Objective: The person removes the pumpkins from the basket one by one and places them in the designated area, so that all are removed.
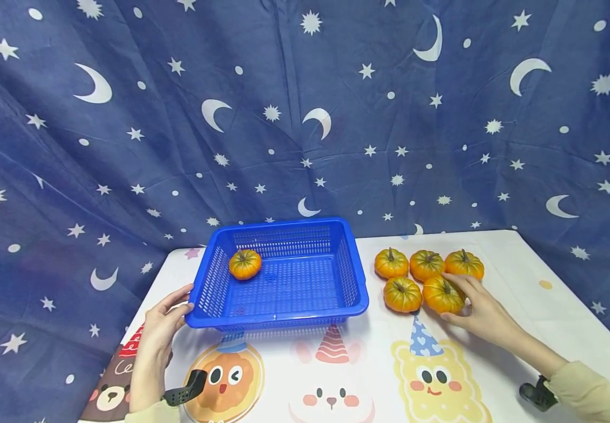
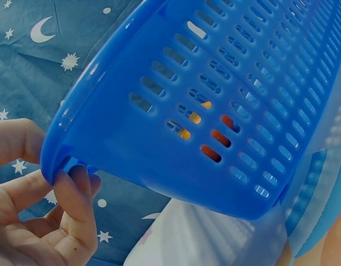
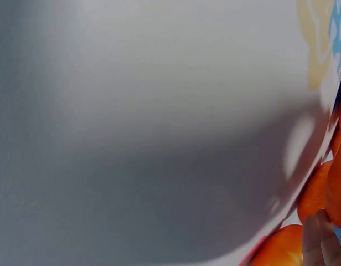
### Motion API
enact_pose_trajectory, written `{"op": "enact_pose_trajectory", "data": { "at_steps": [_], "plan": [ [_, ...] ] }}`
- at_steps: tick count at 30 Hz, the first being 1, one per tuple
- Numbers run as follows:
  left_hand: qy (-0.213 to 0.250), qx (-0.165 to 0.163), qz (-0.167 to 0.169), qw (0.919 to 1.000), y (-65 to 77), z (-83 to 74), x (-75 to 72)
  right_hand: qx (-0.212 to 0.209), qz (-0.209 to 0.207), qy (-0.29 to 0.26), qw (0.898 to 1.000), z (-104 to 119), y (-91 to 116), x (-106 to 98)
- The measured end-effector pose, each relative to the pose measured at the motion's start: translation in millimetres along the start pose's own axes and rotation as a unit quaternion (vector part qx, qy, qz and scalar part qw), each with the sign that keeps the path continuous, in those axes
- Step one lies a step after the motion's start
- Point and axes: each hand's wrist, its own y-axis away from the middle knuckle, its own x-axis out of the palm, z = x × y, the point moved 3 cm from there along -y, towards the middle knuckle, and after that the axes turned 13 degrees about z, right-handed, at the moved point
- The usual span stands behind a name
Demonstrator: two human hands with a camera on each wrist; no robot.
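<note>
A blue plastic basket [image 1: 278, 320] with slotted walls stands left of centre on the table, one small orange pumpkin [image 1: 245, 264] lying inside at its left. My left hand [image 1: 159, 329] grips the left end of the basket's rim; in the left wrist view its fingers [image 2: 73, 208] curl around that rim. To the right of the basket sit several more small pumpkins [image 1: 402, 294] in two rows. With thumb and fingers around it, my right hand [image 1: 482, 311] holds the front-right pumpkin [image 1: 442, 295]. Only its fingertips [image 3: 314, 241] and parts of pumpkins show in the right wrist view.
A white tablecloth [image 1: 379, 376] with printed cartoon figures covers the table. Behind it hangs a dark blue curtain [image 1: 262, 70] with moons and stars. Other pumpkins [image 1: 428, 265] stand close against the held one, behind and to its left.
</note>
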Motion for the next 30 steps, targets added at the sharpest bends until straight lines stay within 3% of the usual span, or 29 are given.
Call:
{"op": "enact_pose_trajectory", "data": {
  "at_steps": [12, 30],
  "plan": [
    [0.008, -0.019, 0.006, 0.9998, 0.1, -0.1, 0.1, 0.041, 0.032, -0.025, 0.998, -12, -5, 9],
    [-0.005, -0.018, 0.005, 0.9998, 0.3, -1.5, 0.2, 0.040, 0.036, -0.039, 0.998, -14, -4, 7]
  ]
}}
